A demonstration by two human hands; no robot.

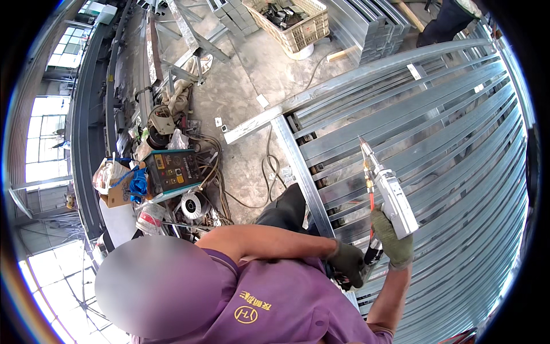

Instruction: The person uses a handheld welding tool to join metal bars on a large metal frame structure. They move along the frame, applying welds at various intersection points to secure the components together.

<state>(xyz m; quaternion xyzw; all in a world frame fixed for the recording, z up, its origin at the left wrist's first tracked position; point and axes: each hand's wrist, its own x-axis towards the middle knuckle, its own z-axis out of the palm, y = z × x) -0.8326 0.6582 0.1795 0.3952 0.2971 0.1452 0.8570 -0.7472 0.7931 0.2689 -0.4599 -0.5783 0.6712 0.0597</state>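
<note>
My right hand (394, 238), in an olive-green work glove, is closed around the body of a silver-white handheld welding gun (395, 200). The gun's narrow tip points up and away, above the metal bars, and an orange-red hose (372, 198) runs along its side. My left hand (348, 265), in a dark glove, is lower and closer to my body, its fingers curled. Beside that hand is a black cable end (373, 252); what the fingers hold is mostly hidden. Beneath both hands lies a galvanised steel frame (298, 160) with many parallel bars.
At left stands a teal-edged wire-feeder box (175, 169), with a wire spool (192, 205) and coiled cables (215, 166) on the floor. A cream plastic crate (295, 31) of metal pieces and stacked steel tubes (366, 34) are beyond. Another person's dark-clothed leg (450, 23) shows at far right.
</note>
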